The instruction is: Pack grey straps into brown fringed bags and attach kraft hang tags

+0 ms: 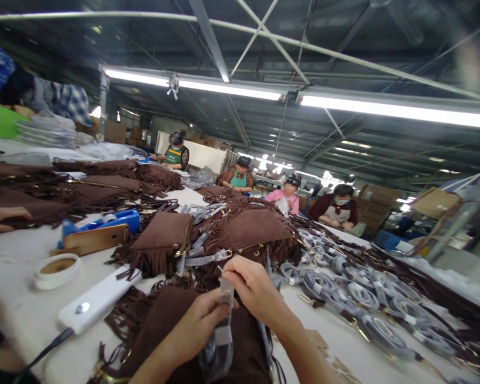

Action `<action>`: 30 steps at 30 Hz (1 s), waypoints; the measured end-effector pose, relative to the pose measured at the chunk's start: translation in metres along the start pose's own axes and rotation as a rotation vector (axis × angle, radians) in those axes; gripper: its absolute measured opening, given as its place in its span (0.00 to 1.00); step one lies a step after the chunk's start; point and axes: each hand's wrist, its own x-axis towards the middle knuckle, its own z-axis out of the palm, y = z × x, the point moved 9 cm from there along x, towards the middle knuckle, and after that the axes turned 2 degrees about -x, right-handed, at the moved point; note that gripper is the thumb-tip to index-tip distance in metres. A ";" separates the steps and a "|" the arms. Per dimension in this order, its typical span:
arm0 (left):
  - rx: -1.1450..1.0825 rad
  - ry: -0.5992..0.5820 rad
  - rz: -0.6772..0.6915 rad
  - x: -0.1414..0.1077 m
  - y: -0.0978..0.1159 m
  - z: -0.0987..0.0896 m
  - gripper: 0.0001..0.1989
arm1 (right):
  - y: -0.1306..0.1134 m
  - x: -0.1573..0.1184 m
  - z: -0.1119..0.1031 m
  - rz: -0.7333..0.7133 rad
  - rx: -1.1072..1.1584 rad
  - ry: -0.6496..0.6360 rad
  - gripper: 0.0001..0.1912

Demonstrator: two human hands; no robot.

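Observation:
My left hand (200, 322) is closed around the upper part of a strap wrapped in clear plastic (224, 344), which has a pale band round it and hangs down. At its top end, the fingers of my right hand (254, 288) pinch the plastic; the exact fingertip contact is partly hidden. Directly beneath both hands lies a brown fringed bag (164, 314). Another fringed bag (260, 229) with a gold zipper sits just beyond them, and a smaller brown pouch (164, 232) is to its left.
Coiled plastic-wrapped straps (356, 288) with gold clips cover the table's right side. On the left are a tape roll (58, 270), a white power strip (100, 298), a phone (96, 240) and a blue tape dispenser (122, 221). Another person's hand (4, 217) reaches in at far left.

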 end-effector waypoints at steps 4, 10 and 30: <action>-0.108 0.059 0.118 0.005 0.033 -0.004 0.14 | -0.002 -0.004 -0.007 0.013 0.064 0.025 0.11; 0.050 0.157 0.132 0.014 0.023 0.003 0.21 | 0.000 -0.006 -0.014 0.082 0.061 0.121 0.12; -0.030 0.136 0.127 0.014 0.032 0.001 0.10 | 0.008 -0.010 -0.020 0.108 0.123 0.202 0.13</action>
